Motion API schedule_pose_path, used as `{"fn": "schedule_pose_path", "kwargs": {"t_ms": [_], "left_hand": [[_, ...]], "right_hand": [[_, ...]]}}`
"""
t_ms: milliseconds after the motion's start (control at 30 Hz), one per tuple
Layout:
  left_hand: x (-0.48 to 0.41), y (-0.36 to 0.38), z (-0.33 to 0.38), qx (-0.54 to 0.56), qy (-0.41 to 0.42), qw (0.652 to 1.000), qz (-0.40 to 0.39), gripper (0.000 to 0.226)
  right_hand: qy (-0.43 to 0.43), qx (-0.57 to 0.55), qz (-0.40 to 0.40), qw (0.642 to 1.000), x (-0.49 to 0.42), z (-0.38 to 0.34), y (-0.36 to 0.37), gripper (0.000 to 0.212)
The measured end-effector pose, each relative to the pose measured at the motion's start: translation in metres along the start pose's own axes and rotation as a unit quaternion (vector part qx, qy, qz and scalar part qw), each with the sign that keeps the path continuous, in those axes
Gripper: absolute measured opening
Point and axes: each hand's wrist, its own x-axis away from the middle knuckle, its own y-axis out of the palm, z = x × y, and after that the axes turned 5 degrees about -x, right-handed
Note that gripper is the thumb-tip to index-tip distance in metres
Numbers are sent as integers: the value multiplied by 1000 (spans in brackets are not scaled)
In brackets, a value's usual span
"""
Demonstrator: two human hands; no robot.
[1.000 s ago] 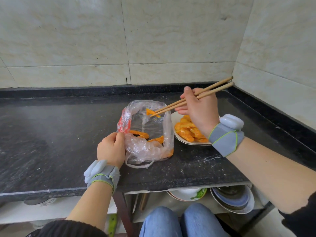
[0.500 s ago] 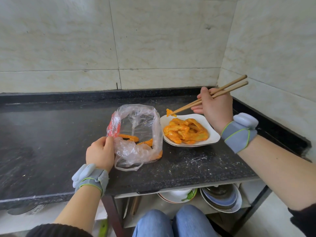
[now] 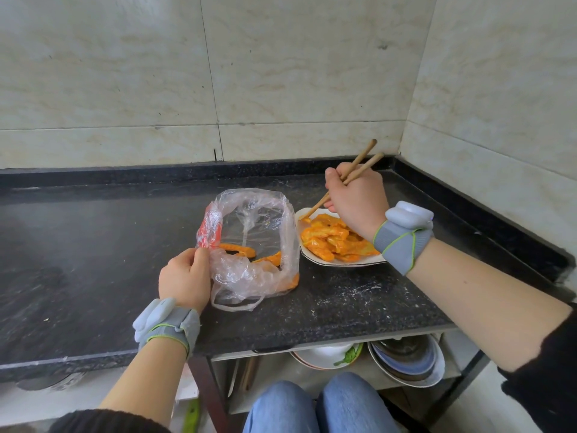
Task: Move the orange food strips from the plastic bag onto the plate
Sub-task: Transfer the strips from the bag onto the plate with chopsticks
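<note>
Our right hand, gripping the chopsticks, has swung from the plastic bag to the plate at its three o'clock, setting a strip at the plate's ten o'clock edge. Our left hand pinches the bag's rim, and a few orange food strips are still inside.

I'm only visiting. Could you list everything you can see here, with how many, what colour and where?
plastic bag: one, clear with red patch, mid-countertop
strips in bag: at least three, orange, bag's bottom
strips on plate: one pile, orange, uncountable
plate: one, white, right of bag
chopsticks: one pair, light brown, tips at plate's left edge
countertop: one, black speckled, under bag and plate
wall tiles: several, cream, behind and right
dishes: several, white and blue, shelf below countertop
wristbands: two, grey with green trim, one per wrist
knees: two, blue jeans, bottom edge
left hand: one, grips bag's rim
right hand: one, holds chopsticks over plate
</note>
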Motion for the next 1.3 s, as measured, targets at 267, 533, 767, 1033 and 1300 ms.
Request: {"fn": "schedule_pose_path", "kwargs": {"t_ms": [267, 533, 767, 1033, 1300], "left_hand": [[-1, 0, -1, -8, -3, 1000, 3, 35], [0, 1, -1, -4, -1, 1000, 1, 36], [-2, 1, -3, -2, -2, 1000, 1, 41], [0, 0, -1, -1, 1, 1000, 0, 38], [-2, 1, -3, -5, -6, 1000, 2, 40]], "right_hand": [[-6, 15, -22, 1000, 1, -6, -1, 39], [-3, 36, -29, 999, 2, -2, -2, 40], [-1, 25, -26, 999, 0, -2, -6, 39], [9, -159, 16, 987, 6, -25, -9, 28], [68, -220, -110, 967, 34, -22, 29, 26]]}}
